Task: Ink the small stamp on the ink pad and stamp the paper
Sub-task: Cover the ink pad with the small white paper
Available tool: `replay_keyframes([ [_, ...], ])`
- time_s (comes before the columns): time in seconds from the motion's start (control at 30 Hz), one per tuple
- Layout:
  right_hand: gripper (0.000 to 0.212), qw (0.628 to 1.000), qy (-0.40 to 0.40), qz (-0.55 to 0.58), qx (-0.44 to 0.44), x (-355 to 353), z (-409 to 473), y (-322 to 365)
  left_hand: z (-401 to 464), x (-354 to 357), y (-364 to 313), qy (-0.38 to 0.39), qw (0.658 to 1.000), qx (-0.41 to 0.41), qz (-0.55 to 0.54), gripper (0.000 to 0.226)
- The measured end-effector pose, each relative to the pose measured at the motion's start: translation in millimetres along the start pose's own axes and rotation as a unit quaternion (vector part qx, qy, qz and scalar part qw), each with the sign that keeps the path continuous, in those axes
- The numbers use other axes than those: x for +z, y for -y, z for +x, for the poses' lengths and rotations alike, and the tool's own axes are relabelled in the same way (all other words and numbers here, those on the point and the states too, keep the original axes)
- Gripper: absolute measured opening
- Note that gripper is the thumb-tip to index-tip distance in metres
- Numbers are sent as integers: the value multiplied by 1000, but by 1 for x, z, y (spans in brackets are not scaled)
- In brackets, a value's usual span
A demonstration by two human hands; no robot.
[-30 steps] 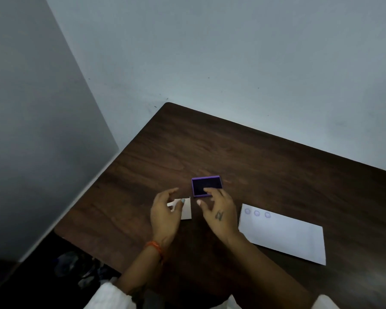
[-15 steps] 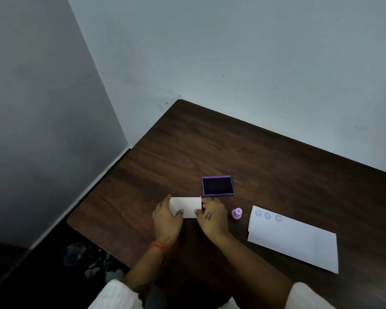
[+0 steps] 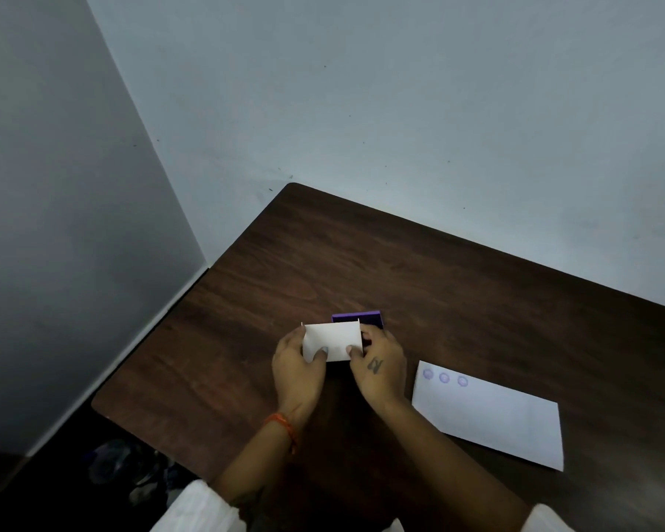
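Note:
The purple ink pad [image 3: 363,317] lies on the dark wooden table [image 3: 438,286], mostly covered by a white lid [image 3: 333,339] held over it. My left hand [image 3: 296,362] grips the lid's left end and my right hand [image 3: 379,364] grips its right end. The white paper [image 3: 496,412] lies to the right and carries three purple round stamp marks [image 3: 444,377] along its top left edge. The small stamp is hidden, behind my right hand or out of sight.
The table sits in a corner between two grey walls [image 3: 400,90]. Its left edge [image 3: 146,339] drops off to a dark floor with some clutter [image 3: 120,462].
Both hands have lifted the white lid from the table and carried it away from me over the ink pad. The small pink stamp seen beside my right hand is no longer visible.

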State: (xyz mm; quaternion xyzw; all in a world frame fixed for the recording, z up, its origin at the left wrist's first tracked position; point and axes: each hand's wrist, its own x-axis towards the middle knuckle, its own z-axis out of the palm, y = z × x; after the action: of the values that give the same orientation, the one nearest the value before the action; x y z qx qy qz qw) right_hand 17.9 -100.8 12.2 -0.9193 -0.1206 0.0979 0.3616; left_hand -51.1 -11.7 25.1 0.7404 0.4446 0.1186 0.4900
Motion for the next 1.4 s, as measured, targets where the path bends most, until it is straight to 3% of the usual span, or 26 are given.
replay_keyframes([
  [0.2,32,999,-38,-1,9,-18,18,-8,6,22,-15,33,999,32,9,51],
  [0.53,38,997,5,-9,71,-13,29,-22,6,51,-11,60,997,-11,51,56],
  [0.97,40,995,2,-24,92,-10,39,-27,13,61,-11,73,995,-22,59,59],
  [1.4,33,994,41,-42,95,-14,51,-29,21,61,-11,66,996,-34,58,45],
])
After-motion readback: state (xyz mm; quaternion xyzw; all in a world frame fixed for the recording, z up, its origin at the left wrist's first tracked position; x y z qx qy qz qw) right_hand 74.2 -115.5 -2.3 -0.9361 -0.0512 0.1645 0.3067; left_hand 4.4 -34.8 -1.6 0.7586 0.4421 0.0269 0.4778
